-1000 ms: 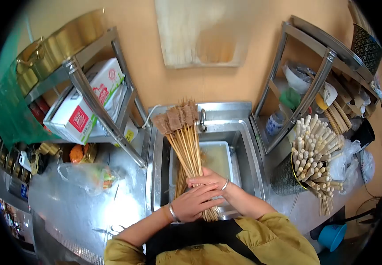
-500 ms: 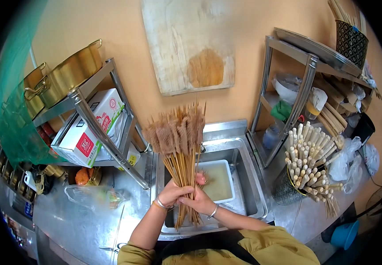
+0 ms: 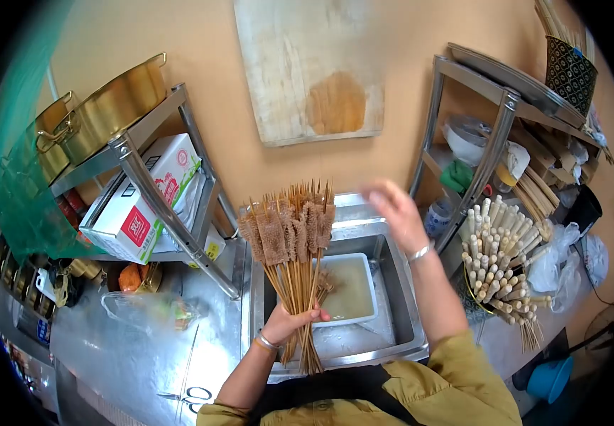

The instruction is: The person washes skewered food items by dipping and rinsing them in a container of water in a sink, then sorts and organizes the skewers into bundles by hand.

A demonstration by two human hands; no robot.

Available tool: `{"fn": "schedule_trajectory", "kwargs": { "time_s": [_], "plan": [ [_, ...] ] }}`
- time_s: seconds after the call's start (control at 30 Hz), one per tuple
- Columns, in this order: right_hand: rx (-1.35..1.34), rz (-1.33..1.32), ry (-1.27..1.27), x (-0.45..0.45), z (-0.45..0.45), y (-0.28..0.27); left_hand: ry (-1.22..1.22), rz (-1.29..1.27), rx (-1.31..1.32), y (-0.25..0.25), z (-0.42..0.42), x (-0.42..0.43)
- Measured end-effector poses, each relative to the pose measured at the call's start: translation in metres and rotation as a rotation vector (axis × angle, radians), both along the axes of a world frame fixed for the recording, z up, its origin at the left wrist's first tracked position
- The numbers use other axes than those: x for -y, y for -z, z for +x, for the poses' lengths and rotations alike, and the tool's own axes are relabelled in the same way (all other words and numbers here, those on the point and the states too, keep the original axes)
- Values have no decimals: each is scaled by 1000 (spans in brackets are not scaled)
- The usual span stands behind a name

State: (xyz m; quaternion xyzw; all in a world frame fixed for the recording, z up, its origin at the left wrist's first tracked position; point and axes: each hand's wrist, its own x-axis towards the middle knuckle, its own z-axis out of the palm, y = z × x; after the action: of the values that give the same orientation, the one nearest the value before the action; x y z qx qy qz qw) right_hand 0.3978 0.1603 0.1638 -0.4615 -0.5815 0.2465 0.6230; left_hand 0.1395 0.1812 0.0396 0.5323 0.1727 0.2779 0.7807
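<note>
A thick bundle of bamboo skewers stands upright, threaded near the top with flat brown pieces that have a bumpy, tripe-like surface. Around its lower sticks my left hand is closed, above the front of the metal sink. My right hand is raised apart from the bundle, over the sink's back right corner, with its fingers stretched out and slightly blurred; nothing shows in it. Behind the bundle, a white tub of cloudy liquid sits in the sink, with more skewers partly hidden at its left.
Metal racks flank the sink, with brass pots and a carton at left. A container of thick wooden-handled sticks stands at right. Scissors lie on the left counter. A cutting board is against the wall.
My right hand has let go of the skewers and moved up and to the right. My left hand keeps hold of the bundle, which sits slightly lower in view.
</note>
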Motion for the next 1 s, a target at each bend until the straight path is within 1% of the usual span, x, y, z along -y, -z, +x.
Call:
{"fn": "schedule_trajectory", "kwargs": {
  "time_s": [0.03, 0.07, 0.13, 0.17, 0.23, 0.27, 0.33, 0.37, 0.43, 0.47, 0.53, 0.57, 0.6, 0.63, 0.7, 0.73, 0.77, 0.8, 0.87, 0.9, 0.93, 1.0],
  "plan": [
    [75, 109, -23, -7, -3, -23, 32, 0, 2, 0, 0, -1],
    [76, 112, -22, -16, -8, -41, 63, -1, 1, -1, -1, -1],
    [201, 168, -284, -33, -21, -66, 65, -15, -5, -8, 0, 4],
    [201, 174, -286, -42, -27, -71, 64, -34, -9, -11, 0, 5],
    [490, 103, -486, -56, -38, -76, 60, -40, 7, -10, 1, 5],
    [492, 104, -494, -55, -42, -77, 60, -50, 24, -10, 0, 6],
    [536, -92, -581, -48, -56, -79, 59, -50, 35, -10, -2, 6],
    [540, -93, -592, -48, -61, -74, 50, -49, 52, -11, -3, 8],
    [681, 140, -518, -50, -68, -63, 35, -52, 74, -8, -4, 8],
    [685, 140, -525, -51, -68, -63, 58, -55, 78, -2, -4, 4],
    [623, 55, -499, -51, -65, -63, 78, -57, 85, -4, -4, 3],
    [516, -43, -524, -49, -62, -68, 55, -48, 89, -5, -3, 5],
    [432, -43, -540, -52, -58, -71, 32, -40, 92, -8, -1, 7],
    [436, -11, -541, -54, -53, -78, 32, -40, 95, -9, -1, 7],
    [441, 18, -540, -59, -50, -94, -22, 76, 2, -10, 2, 7],
    [603, 50, -465, -61, -52, -100, -19, 75, 2, -11, 4, 7],
    [762, 81, -386, -62, -54, -103, -34, 130, -46, -12, 5, 5],
    [759, 80, -381, -61, -59, -103, -46, 185, -94, -13, 7, 3],
    [1102, -88, -356, -58, -67, -104, -63, 205, -104, -15, 11, 1],
    [1123, -139, -391, -57, -65, -110, -88, 226, -113, -16, 12, -1],
    [1121, -136, -387, -59, -59, -112, -86, 230, -115, -13, 11, -4],
    [818, -23, -337, -65, -42, -120, -110, 310, -177, -6, 7, -12]
  ]
}}
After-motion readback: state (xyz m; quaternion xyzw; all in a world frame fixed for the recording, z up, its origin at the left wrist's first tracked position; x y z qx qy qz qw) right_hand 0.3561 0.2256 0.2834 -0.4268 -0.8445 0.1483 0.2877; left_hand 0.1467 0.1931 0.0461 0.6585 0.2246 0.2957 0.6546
